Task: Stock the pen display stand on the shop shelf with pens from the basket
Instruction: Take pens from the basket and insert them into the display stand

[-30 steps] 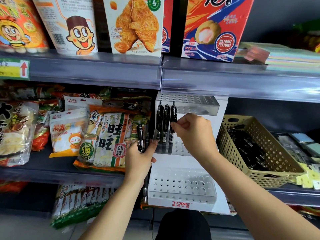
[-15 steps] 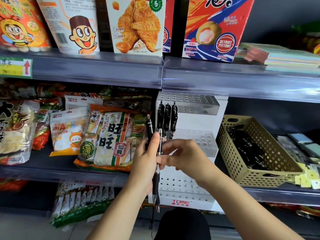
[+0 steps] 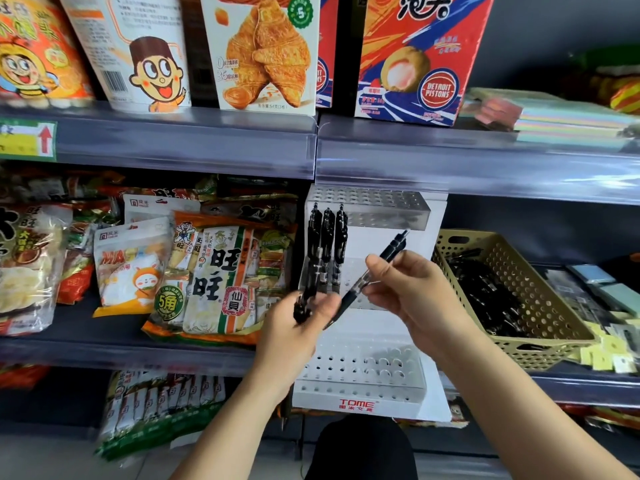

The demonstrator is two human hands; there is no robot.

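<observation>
Far left, snack bags (image 3: 214,282) fill the shelf (image 3: 104,351); not part of my job, so I leave them.

Next, left hand (image 3: 291,341) is held up just in front of the stand's left edge w/ fingers curled round a small bunch of spare pens (image 3: 306,299). I judge it's a holding stock, kept close so the other hand can draw from it w/o going to the basket each time. Too blurred to count; prob. two, can't tell for sure.

Pen display stand (image 3: 374,403): one, white, w/ three perforated tiers stepping down toward me. Three black pens (image 3: 327,244) stand upright in the top tier, packed at its left end, so I read the filling as going left to right. Mid and bottom tiers hold none that I see.

Right hand (image 3: 412,292) pinches one pen (image 3: 393,247) between thumb and fingers, in front of the mid tier. It's tilted, clicker end up-right, tip down-left toward the left hand; needs turning upright before it drops in a hole.

Far right, one tan basket (image 3: 547,341) beside the stand, w/ a pile of black pens (image 3: 485,296); too many and too dark to count. Lots left to do.
</observation>
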